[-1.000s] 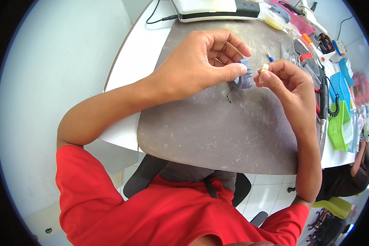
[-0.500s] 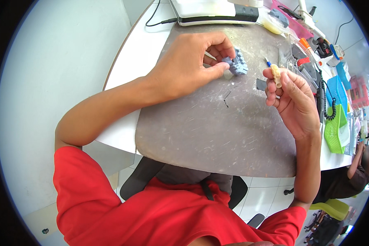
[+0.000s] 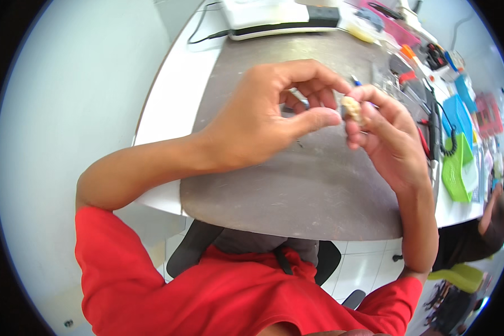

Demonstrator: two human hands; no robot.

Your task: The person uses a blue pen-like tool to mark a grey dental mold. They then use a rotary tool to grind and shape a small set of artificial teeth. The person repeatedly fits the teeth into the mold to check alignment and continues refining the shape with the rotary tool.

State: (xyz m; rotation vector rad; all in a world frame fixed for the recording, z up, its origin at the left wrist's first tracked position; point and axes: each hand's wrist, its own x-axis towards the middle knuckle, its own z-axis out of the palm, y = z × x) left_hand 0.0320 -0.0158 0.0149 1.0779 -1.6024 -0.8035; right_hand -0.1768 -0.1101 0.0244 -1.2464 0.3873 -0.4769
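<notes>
Pinched between the thumb and fingers of my right hand [image 3: 389, 131] is a small cream-coloured dental bridge [image 3: 351, 108], slightly blurred. My left hand [image 3: 274, 112] reaches over the grey board from the left. Its thumb and forefinger are apart, with their tips close beside the bridge; whether they touch it I cannot tell. A bit of the blue-grey dental model [image 3: 304, 104] shows behind the left fingers, and the rest of it is hidden by the hand.
The worn grey board [image 3: 291, 196] covers most of the white desk [image 3: 171, 101]. A white device [image 3: 274, 17] with a black cable stands at the back. Along the right lie a green basket [image 3: 456, 173], a blue basket [image 3: 456, 117] and assorted tools. Another person [image 3: 470, 243] sits at far right.
My left hand has come away from the blue-grey dental model and moved right, its fingers spreading. My right hand has brought the dental bridge left, so the two hands are now close together.
</notes>
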